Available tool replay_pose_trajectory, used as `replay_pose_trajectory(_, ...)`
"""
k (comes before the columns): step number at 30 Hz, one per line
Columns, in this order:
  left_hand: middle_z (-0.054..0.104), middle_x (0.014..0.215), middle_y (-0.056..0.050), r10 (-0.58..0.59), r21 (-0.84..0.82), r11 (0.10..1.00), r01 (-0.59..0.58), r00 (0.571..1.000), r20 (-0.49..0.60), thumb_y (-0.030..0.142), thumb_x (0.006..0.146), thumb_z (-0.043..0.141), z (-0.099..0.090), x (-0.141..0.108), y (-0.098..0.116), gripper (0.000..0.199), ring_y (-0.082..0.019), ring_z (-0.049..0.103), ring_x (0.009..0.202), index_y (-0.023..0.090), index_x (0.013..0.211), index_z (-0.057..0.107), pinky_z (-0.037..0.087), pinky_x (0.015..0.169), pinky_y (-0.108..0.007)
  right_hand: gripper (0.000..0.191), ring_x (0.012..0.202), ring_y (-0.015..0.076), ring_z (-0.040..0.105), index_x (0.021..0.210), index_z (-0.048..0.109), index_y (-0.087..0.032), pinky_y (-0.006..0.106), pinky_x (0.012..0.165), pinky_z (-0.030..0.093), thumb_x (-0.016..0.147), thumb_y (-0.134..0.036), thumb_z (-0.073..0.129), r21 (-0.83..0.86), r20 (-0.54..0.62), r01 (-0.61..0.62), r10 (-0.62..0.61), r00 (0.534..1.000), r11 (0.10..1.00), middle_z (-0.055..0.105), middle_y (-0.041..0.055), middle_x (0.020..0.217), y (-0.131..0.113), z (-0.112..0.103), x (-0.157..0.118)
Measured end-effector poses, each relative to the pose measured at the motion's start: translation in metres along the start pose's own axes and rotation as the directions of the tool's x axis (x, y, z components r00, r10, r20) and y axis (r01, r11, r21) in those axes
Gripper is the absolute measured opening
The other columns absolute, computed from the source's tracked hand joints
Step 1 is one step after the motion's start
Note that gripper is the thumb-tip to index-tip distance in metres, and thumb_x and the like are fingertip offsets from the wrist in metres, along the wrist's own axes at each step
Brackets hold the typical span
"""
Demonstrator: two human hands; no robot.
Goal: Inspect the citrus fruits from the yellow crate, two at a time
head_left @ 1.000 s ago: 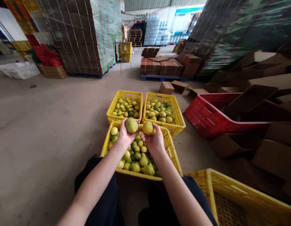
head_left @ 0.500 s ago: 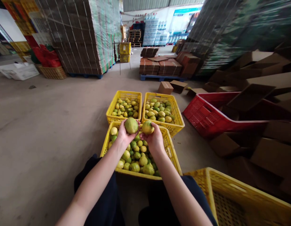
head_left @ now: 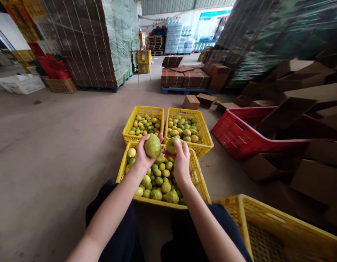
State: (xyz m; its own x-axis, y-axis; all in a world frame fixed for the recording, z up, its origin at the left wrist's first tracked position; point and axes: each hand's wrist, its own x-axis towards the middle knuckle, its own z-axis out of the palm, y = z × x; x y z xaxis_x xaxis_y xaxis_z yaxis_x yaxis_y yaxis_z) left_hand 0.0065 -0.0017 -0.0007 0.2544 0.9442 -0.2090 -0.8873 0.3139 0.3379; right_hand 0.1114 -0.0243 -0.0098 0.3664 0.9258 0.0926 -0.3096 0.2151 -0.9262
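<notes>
Above the near yellow crate, my left hand is closed round a large green-yellow lemon. Just to its right, my right hand grips a second green-yellow lemon, with thumb and fingers over its right side. The two fruits are held side by side, a small gap between them. Below my hands the near crate holds many loose lemons, green and yellow, of mixed sizes. My forearms and hands hide part of them.
Two more yellow crates of lemons, a left one and a right one, stand just beyond. A yellow crate is at lower right. A red crate and cardboard boxes lie on the right. Flattened cartons sit on a pallet ahead.
Both lemons have turned in my hands. My right hand has rotated, its fingers now over the top of its lemon, which shows a greener side.
</notes>
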Motion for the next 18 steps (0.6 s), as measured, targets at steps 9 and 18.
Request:
replay_pose_trajectory(9,0.068,0.095,-0.008,-0.007,0.073,0.997,0.003,0.998,0.059,0.031,0.072,0.050,0.004,-0.006,-0.016,0.033,-0.025,0.060,0.100,0.015,0.097,0.064,0.049,0.083,-0.034,0.043,0.115,0.0216,0.050,0.118,0.055,-0.023,0.038,0.096,0.040,0.077,-0.037,0.057,-0.256,0.076,0.232,-0.220,0.973,0.938,0.057,0.0055,0.124,0.006,-0.002,-0.001)
replay_pose_trajectory(18,0.066,0.104,-0.008,0.002,0.133,0.991,-0.022,0.988,0.153,0.035,0.070,0.049,0.000,-0.006,-0.021,0.048,-0.025,0.058,0.104,0.016,0.112,0.059,0.045,0.088,-0.034,0.052,0.131,0.0200,0.033,0.135,0.038,-0.022,0.043,0.109,0.021,0.088,-0.044,0.037,-0.463,0.202,0.276,-0.204,0.958,0.842,0.037,0.0088,0.142,0.013,-0.005,0.004)
